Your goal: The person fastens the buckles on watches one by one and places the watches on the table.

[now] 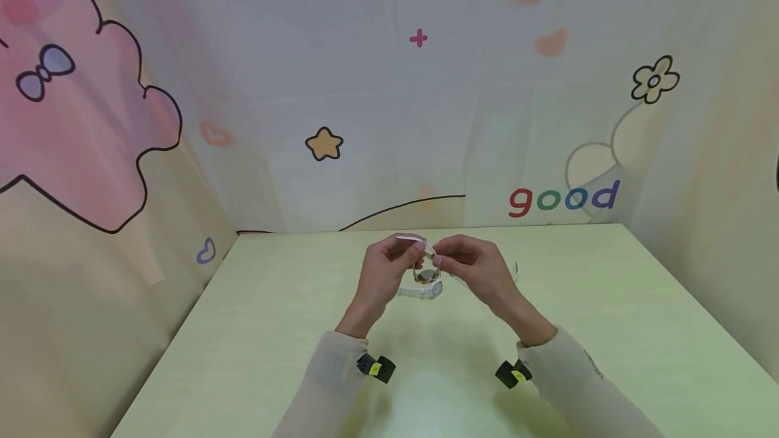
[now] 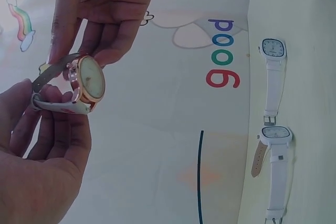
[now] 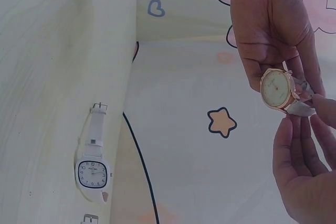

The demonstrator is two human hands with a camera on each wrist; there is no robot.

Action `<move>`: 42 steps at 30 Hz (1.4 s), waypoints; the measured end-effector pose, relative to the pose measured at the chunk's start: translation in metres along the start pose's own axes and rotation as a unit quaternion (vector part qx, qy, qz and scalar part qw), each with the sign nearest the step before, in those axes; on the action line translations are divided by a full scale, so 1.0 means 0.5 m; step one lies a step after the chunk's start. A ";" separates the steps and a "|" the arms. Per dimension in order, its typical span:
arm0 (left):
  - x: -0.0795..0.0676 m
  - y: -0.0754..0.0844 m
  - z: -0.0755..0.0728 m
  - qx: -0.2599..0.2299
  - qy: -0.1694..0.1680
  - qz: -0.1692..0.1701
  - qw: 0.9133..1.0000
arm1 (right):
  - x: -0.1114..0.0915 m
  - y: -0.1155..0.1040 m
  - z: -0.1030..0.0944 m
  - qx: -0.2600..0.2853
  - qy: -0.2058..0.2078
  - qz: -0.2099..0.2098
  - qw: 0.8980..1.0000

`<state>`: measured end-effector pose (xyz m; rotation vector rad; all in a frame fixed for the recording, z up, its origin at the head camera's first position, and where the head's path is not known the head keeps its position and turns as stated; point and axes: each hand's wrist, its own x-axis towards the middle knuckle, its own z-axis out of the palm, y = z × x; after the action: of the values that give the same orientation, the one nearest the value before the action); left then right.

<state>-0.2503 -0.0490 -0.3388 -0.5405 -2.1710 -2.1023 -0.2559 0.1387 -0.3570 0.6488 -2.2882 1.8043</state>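
OK, L fingers (image 2: 62,137) & R fingers (image 2: 122,39) pinch rd., gold-rimmed watch (image 2: 91,80).

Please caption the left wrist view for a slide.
Left hand and right hand hold a rose-gold watch; two white watches lie on the table.

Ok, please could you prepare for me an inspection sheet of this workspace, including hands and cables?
Surface: pale table, light and plain.
Job's things: rose-gold watch with a round dial, held up off the table.
Clutter: one white watch and a second white watch, both lying on the table.
Left hand: pinches the rose-gold watch's strap.
Right hand: also pinches the strap.
Cables: nothing seen.
Surroundings: backdrop printed with hearts, a star and "good".
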 end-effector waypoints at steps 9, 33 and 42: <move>0.013 -0.026 -0.003 -0.011 -0.008 -0.002 1.000 | -0.001 0.001 0.002 0.001 -0.003 -0.001 1.000; 0.016 -0.051 0.008 -0.021 -0.013 0.024 0.999 | -0.002 -0.010 0.003 -0.026 0.012 -0.021 0.999; 0.016 -0.056 0.002 -0.063 -0.037 0.021 0.997 | -0.010 -0.030 0.002 -0.032 0.015 0.018 0.999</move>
<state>-0.2658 -0.0464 -0.3636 -0.6781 -2.0538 -2.2426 -0.2450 0.1362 -0.3459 0.5696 -2.3421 1.7367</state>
